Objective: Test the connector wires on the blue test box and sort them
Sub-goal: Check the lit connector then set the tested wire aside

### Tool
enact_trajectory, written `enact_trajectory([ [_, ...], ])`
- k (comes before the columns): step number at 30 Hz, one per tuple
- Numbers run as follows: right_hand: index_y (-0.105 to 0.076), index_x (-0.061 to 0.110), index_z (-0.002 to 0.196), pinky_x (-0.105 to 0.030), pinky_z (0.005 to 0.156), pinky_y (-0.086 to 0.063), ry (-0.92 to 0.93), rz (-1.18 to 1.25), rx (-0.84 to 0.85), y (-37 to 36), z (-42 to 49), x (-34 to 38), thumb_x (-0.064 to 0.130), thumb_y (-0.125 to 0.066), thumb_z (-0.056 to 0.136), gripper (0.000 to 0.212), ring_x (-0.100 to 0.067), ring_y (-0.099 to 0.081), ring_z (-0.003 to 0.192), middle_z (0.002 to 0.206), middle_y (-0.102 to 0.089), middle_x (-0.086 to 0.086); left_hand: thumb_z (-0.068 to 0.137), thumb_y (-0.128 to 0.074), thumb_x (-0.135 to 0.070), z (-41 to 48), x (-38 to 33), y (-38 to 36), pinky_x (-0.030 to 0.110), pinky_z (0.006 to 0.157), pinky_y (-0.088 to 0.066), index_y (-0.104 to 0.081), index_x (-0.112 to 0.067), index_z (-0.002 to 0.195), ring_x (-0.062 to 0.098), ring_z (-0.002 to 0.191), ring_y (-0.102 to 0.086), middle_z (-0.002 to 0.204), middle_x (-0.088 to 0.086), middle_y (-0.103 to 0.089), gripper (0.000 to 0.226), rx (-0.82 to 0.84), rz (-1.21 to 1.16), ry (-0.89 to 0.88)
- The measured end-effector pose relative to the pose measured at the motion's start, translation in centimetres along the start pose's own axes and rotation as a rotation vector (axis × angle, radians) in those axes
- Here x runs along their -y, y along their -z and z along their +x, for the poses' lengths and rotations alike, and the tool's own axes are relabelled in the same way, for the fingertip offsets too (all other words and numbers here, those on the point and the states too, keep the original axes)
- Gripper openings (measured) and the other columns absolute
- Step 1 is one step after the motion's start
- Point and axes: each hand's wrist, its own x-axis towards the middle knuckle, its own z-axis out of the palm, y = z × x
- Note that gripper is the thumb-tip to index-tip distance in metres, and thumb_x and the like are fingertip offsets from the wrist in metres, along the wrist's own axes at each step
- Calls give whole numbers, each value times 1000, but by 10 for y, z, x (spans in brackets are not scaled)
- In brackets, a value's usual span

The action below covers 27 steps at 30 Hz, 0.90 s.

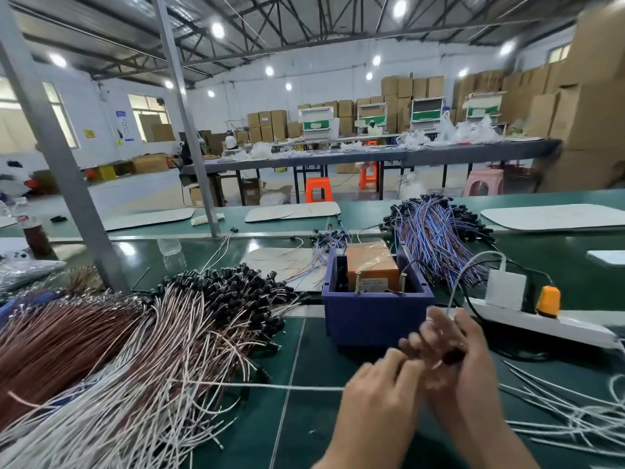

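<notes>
We look out over a large workshop hall stacked with cardboard boxes. In front of us runs a green work table (304,346). On its left lies the biggest thing on it, a heap of untested wires (152,350), brown and white with black plug ends, spread close by so one can be drawn out at a time. Behind the tester lies a bundle of blue and red wires (436,238), and at the far right a loose pile of white wires (575,421), which we judge to be a sorted lot kept apart from the heap.

In the middle stands the blue test box (375,316), holding an orange unit (372,265) with two brass pins (403,282) standing up at the front, facing the person for easy contact. Just right of it lies a white power strip (541,324).

Just in front of the box, two bare hands meet, blurred by motion. The left hand (378,394), fingers curled, grips one connector wire (270,386) that runs left towards the heap. The right hand (463,353) appears to pinch its black connector (453,357), near the box but not touching the pins, so we judge testing is about to begin.
</notes>
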Motion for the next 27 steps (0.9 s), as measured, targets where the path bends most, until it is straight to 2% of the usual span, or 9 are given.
enact_trajectory([
  [2, -55, 20, 65, -23, 45, -38, -30, 51, -16, 5, 2, 6, 40, -64, 84, 29, -10, -19, 42, 50, -26, 6, 92, -69, -29, -4, 0, -6, 20, 52, -39, -70, -27, 82, 9, 54, -44, 75, -8, -57, 10, 48, 43, -21],
  [4, -47, 21, 62, -21, 31, -22, -46, 56, -23, 9, 4, 8, 35, -62, 84, 30, -11, -4, 42, 43, -20, 7, 94, -59, -35, -6, 6, -8, 18, 49, -39, -71, -28, 80, 8, 50, -45, 71, -9, -58, 19, 90, 42, -49],
  [8, -52, 21, 63, -19, 28, -13, -13, 35, -53, 20, 9, 16, 35, -62, 83, 25, -12, 0, 42, 39, -19, 7, 90, -54, -40, -11, 33, 1, 17, 51, -44, -74, -33, 81, 5, 51, -51, 74, -15, -63, 23, 132, 44, -28],
  [11, -56, 21, 66, -21, 32, -8, 18, 41, -82, 29, 13, 24, 37, -62, 82, 24, -12, 0, 42, 42, -13, 7, 90, -70, -36, -14, 58, 7, 22, 61, -46, -76, -32, 84, 6, 60, -58, 77, -15, -64, 9, 101, 98, -29],
  [15, -64, 15, 72, -18, 32, -9, -24, -104, -71, 24, 11, 18, 38, -60, 88, 28, -9, -5, 37, 45, -21, 5, 97, -54, -38, -13, 75, 7, 26, 75, -39, -74, -29, 89, 11, 69, -59, 81, -13, -62, 23, -31, 139, 11],
  [18, -75, 12, 88, -15, 31, -17, -69, -491, 17, 13, 6, 0, 33, -53, 100, 32, -7, -19, 33, 57, -56, -6, 99, -55, -37, -10, 77, 6, 31, 85, -40, -74, -27, 95, 14, 80, -58, 89, -11, -63, 21, -135, 154, 38],
  [20, -80, 21, 95, -15, 35, -24, -86, -685, 143, 3, 0, -12, 31, -52, 103, 30, -7, -29, 36, 81, -77, -4, 99, -56, -38, -8, 77, 8, 35, 91, -40, -75, -28, 97, 16, 90, -56, 95, -8, -64, 21, -189, 169, 42],
  [24, -79, 25, 102, -9, 56, -47, -73, -796, 392, -5, -9, -26, 36, -58, 93, 26, 2, -65, 58, 83, -78, -4, 98, -52, -40, -9, 75, 13, 45, 106, -38, -74, -30, 97, 20, 107, -56, 107, 0, -65, 24, -186, 177, 20],
  [27, -79, 39, 102, -11, 48, -38, -65, -822, 375, 0, -7, -29, 46, -61, 84, 26, 1, -49, 46, 72, -73, -9, 93, -57, -36, -9, 72, 12, 51, 111, -33, -76, -30, 95, 25, 121, -53, 119, 4, -66, 20, -171, 210, 34],
])
